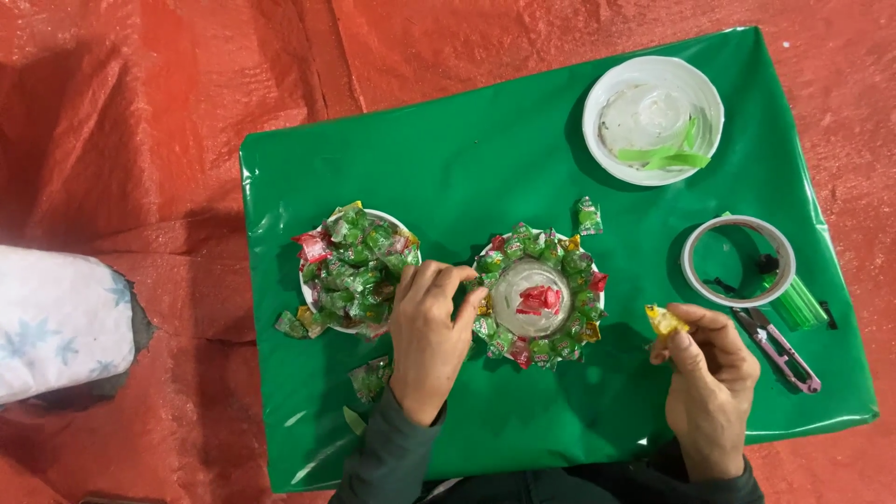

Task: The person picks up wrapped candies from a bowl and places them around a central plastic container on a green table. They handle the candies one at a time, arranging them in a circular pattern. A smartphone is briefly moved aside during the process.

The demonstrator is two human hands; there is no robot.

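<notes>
Grip first: right hand pinches yellow-wrapped candy between thumb and fingertips, near right of candy ring. Ring lies left of candy, slightly farther. Left hand nearer ring, fingers curled on its left edge, palm down, holding nothing visible. Plate of wrapped candies just left of left hand. Tape roll, snips far right on green worktop. Ring's base hidden under candies.

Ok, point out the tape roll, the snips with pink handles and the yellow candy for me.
tape roll (693, 273), head view, on its left rim.
snips (782, 346), head view, on the pink handles.
yellow candy (664, 320), head view, on the wrapper showing at the right hand's fingertips.
</notes>
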